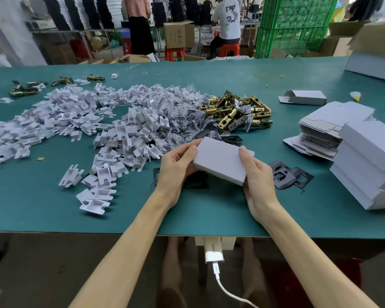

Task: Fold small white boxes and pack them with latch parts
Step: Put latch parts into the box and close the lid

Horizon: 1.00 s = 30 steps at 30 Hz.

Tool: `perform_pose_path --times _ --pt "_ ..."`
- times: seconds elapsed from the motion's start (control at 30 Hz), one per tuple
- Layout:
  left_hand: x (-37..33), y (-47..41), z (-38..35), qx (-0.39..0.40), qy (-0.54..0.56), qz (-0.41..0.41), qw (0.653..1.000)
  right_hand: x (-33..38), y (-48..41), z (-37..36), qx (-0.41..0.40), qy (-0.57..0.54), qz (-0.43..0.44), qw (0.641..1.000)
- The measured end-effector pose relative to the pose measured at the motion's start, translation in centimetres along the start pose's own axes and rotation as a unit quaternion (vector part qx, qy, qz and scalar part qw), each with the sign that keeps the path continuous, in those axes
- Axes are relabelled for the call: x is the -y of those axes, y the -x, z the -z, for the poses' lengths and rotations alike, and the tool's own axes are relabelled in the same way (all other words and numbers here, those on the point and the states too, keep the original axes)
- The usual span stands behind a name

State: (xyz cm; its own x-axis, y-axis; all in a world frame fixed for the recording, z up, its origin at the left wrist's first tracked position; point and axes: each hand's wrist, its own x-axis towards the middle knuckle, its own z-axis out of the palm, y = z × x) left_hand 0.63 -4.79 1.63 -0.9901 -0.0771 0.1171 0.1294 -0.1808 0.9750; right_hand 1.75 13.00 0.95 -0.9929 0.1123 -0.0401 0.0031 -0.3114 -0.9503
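You hold the small white box (pixel 222 161) with both hands, just above the tabletop (pixel 187 214) and right in front of you. Your left hand (pixel 176 165) grips the left end, with the thumb on top and the fingers tucked under. Your right hand (pixel 258 174) grips the right end the same way, with its thumb lying on top near the far corner. One hand at each end stops the box from twisting. I think it also lets you press the flaps shut or turn the box over to check it.

The box is tilted, with its big flat face turned up toward you. It is plain white with no print. It is shaped like a thin brick, with sharp edges and smooth sides. It looks closed on the sides you can see. You cannot tell if latch parts are inside.

The things you need lie close, so you only reach a little. The gold latch parts (pixel 236 112) sit in a heap just behind the box. The white plastic trays (pixel 76 121) spread out to your left, and little clear bags (pixel 182 116) lie between them and the latches. Black metal plates (pixel 291 176) lie beside your right hand. Flat boxes (pixel 320 134) wait in a stack on your right, and folded boxes (pixel 369 165) are piled next to them, near enough to add this one
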Motion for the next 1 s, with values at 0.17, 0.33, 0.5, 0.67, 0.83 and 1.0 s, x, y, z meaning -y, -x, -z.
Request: perform_pose_path --times 0.17,0.33,0.5,0.67,0.83,1.0 --pt "0.32 0.06 -0.30 0.112 0.017 0.009 0.994 -0.13 -0.48 0.48 -0.012 -0.042 -0.008 0.999" --pt "0.66 -0.14 -0.10 0.120 0.019 0.003 0.993 -0.11 -0.44 0.32 0.005 -0.020 -0.010 1.000" --pt "0.92 -0.37 0.06 0.115 0.020 0.005 0.993 -0.19 -0.48 0.18 0.028 0.000 -0.001 1.000" --pt "0.78 -0.38 -0.01 0.111 0.028 0.001 0.993 -0.43 -0.45 -0.08 0.072 0.022 0.013 0.997" --pt "0.64 -0.26 0.02 0.110 0.035 -0.015 0.993 -1.00 -0.68 0.07 0.092 0.077 0.022 0.993" --pt "0.68 -0.65 -0.08 0.097 0.057 -0.017 0.993 -0.89 -0.81 -0.32 0.100 0.109 0.024 0.989"
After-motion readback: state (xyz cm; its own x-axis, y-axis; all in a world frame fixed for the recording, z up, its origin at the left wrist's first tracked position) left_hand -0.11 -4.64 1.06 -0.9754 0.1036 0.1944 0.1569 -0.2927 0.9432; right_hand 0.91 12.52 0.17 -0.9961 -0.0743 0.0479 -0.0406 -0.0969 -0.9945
